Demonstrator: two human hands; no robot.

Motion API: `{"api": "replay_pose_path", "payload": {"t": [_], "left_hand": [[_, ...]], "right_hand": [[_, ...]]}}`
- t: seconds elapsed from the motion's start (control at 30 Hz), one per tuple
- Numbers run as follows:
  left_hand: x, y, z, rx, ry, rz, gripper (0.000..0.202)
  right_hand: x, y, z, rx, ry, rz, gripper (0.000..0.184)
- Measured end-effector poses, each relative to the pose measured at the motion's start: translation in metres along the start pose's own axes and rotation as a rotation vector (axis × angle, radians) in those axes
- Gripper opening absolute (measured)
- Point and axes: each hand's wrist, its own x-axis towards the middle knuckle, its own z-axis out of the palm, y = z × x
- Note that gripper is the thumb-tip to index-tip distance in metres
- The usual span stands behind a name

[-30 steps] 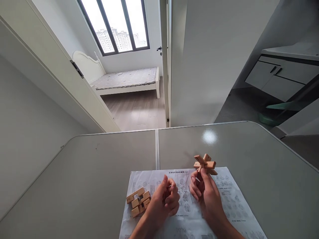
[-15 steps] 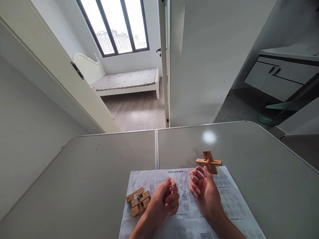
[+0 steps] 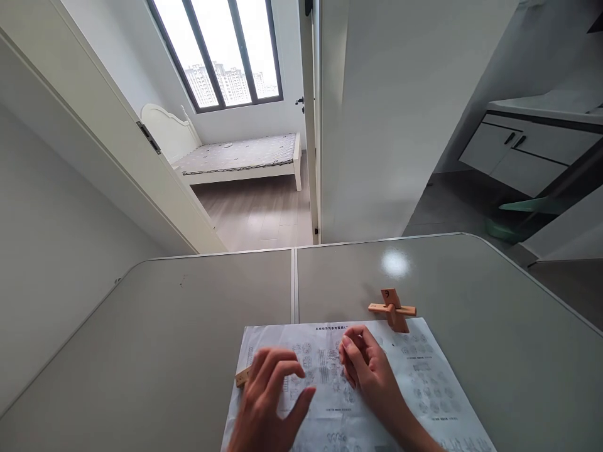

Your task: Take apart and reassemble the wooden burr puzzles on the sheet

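My left hand (image 3: 268,395) hovers with fingers spread over a cluster of wooden puzzle blocks (image 3: 243,375) on the left of a printed paper sheet (image 3: 424,376); only one block end shows beside the fingers. My right hand (image 3: 365,370) rests empty over the middle of the sheet, fingers loosely curled. A small assembled wooden cross piece (image 3: 393,309) stands by itself at the sheet's far right corner, apart from both hands.
The sheet lies on a grey folding table (image 3: 188,314) with a seam down its middle. Beyond the table's far edge are an open doorway to a bedroom with a bed (image 3: 240,154), a white wall, and cabinets (image 3: 527,150) at the right.
My right hand let go of the wooden cross piece, which now stands on the table, and drew back. My left hand opened from a loose fist and moved left over the blocks.
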Motion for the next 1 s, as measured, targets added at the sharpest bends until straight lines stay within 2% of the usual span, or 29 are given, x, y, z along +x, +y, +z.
{"api": "replay_pose_path", "payload": {"t": [0.07,0.17,0.27,0.37,0.47,0.83,1.0], "left_hand": [[-0.008,-0.019,-0.013,0.173,0.022,0.022,0.036],[-0.021,-0.048,-0.030,0.415,-0.061,0.029,0.058],[-0.032,-0.069,-0.041,0.509,-0.087,0.074,0.065],[-0.039,-0.080,-0.047,0.528,-0.089,0.067,0.056],[-0.041,-0.083,-0.049,0.509,-0.049,0.057,0.046],[-0.031,-0.074,-0.048,0.500,-0.018,0.180,0.039],[-0.017,-0.057,-0.033,0.418,-0.034,0.171,0.043]], "right_hand": [[-0.001,0.000,0.001,-0.050,-0.018,-0.005,0.040],[-0.001,0.000,0.002,-0.118,-0.038,-0.025,0.038],[-0.001,0.000,0.001,-0.170,-0.037,-0.052,0.036],[0.000,0.002,0.001,-0.200,-0.033,-0.072,0.036],[0.000,0.002,0.001,-0.222,-0.051,-0.081,0.036],[0.001,-0.002,0.003,-0.329,-0.086,-0.152,0.034],[0.000,-0.004,0.004,-0.380,-0.086,-0.178,0.034]]}}
